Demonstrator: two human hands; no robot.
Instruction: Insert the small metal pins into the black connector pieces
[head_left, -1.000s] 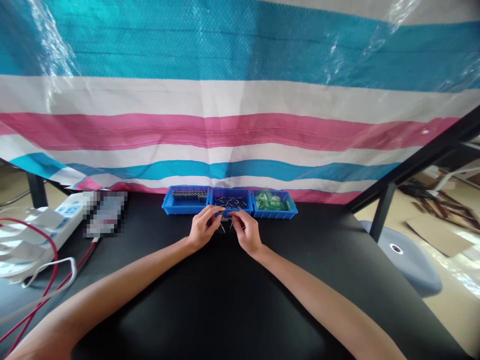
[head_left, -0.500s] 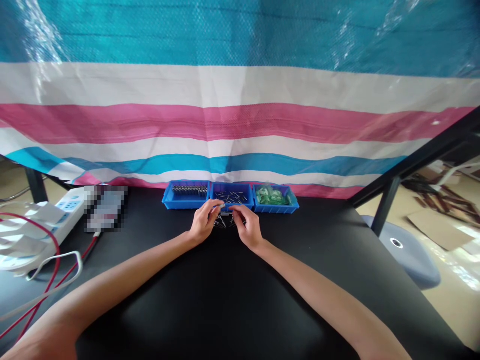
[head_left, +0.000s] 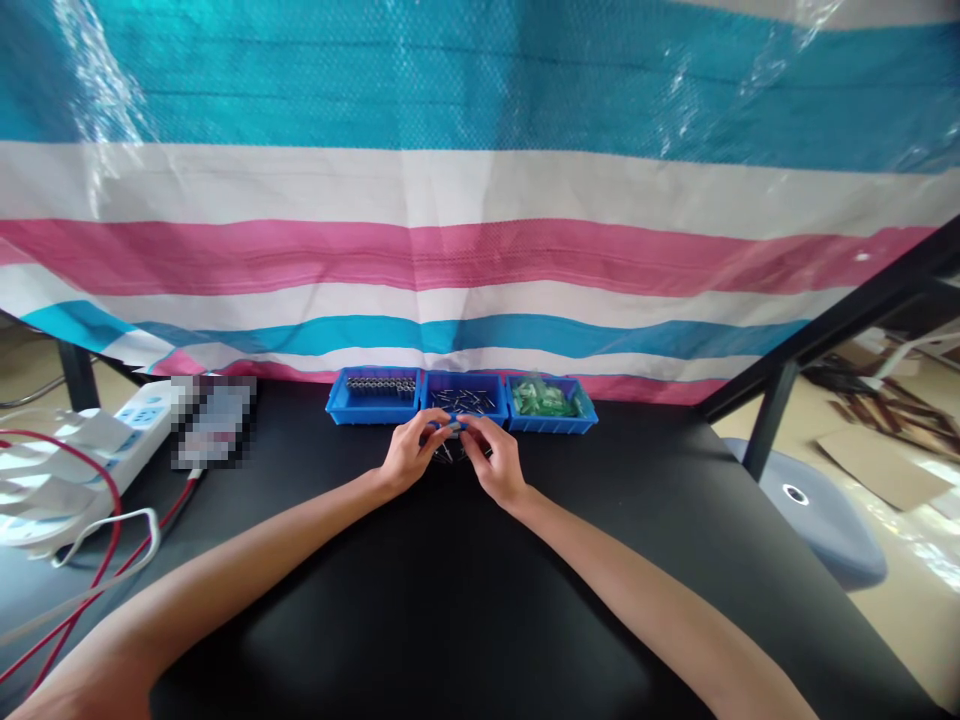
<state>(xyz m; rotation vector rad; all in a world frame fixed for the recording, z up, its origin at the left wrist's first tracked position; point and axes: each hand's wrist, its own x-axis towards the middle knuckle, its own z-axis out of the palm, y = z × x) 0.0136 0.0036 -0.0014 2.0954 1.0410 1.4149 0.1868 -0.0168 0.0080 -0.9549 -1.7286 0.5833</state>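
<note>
My left hand pinches a small grey metal cylinder between thumb and fingers. My right hand meets it there, its thumb and fingertips closed at the other end of the piece; anything more in that pinch is too small to make out. Under the hands, thin metal pins lie loose on the black table, partly covered by fingers. Just beyond stands the middle blue bin, with more such pins inside. The left blue bin contains a row of short metal cylinders.
The right blue bin is filled with green plastic packets. At left lie a white power strip, a blurred-out device and red and white cables. A striped sheet hangs behind; a grey stool stands right.
My right hand's fingertips have moved left and now meet the left hand's at the metal cylinder. The view has tilted up slightly.
</note>
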